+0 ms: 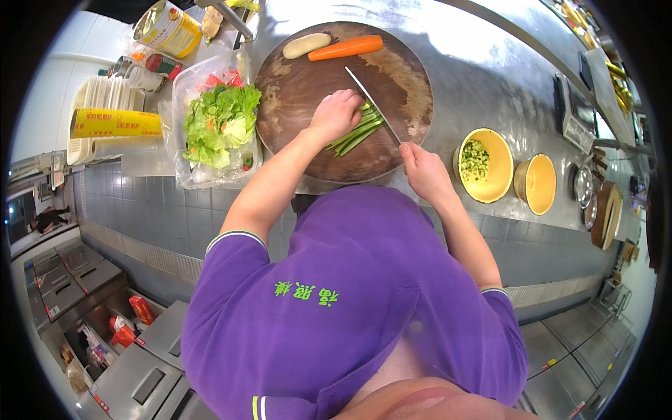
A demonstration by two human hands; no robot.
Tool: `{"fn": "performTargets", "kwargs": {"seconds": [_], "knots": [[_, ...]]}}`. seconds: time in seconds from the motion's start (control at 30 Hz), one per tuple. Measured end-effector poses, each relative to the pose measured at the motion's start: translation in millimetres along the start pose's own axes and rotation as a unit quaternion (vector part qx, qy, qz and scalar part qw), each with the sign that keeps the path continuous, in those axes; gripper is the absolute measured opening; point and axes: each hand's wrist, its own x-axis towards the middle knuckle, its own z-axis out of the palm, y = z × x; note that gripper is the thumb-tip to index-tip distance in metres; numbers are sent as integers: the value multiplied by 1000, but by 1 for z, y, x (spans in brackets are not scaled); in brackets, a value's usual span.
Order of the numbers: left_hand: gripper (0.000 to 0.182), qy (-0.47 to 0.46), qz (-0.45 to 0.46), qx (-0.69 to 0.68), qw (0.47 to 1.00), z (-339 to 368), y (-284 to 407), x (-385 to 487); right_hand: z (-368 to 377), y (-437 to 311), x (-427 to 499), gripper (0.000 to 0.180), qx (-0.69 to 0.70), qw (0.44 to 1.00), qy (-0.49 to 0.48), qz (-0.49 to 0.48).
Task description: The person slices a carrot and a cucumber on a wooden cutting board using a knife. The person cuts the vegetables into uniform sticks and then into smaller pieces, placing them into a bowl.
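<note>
On a round wooden chopping board (pixel 294 100) lies a bunch of long green vegetable strips (pixel 359 134), cucumber by the look of them. My left hand (pixel 338 110) presses on their far end, fingers curled close to the blade. A kitchen knife (pixel 374 100) stands nearly edge-on across the strips, so its blade shows only as a thin line. My right hand (pixel 420 165) grips its handle near the board's right edge. Toward the board's far side rest a peeled orange carrot (pixel 346 48) and a pale peeled root vegetable (pixel 306 45), side by side.
Left of the board, a clear plastic bin (pixel 181 170) holds lettuce leaves (pixel 220 123) and scraps. Behind it stand a large open can (pixel 168 29) and a yellow wrap box (pixel 116 123). At right sit a yellow bowl (pixel 499 178) with diced green pieces and a second yellow bowl (pixel 541 184).
</note>
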Motion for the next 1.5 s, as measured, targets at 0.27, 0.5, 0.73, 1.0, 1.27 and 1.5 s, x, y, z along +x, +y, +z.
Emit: {"fn": "performTargets", "kwargs": {"seconds": [0.27, 0.5, 0.73, 1.0, 1.27, 1.5], "knots": [[22, 21, 23, 11, 999, 1, -2, -6, 19, 6, 37, 52, -54, 998, 30, -28], [23, 30, 14, 17, 999, 2, -5, -12, -2, -5, 9, 54, -52, 999, -13, -8], [23, 22, 23, 22, 999, -2, -7, -12, 23, 1, 47, 55, -37, 999, -24, 21], [22, 45, 15, 31, 998, 0, -6, -20, 9, -4, 20, 55, -39, 999, -29, -12], [23, 66, 35, 32, 997, 0, -8, -25, 21, 3, 52, 56, -26, 999, -35, 15], [22, 103, 35, 46, 993, 5, -11, -28, 13, -11, 24, 58, -49, 998, -28, -34]]}}
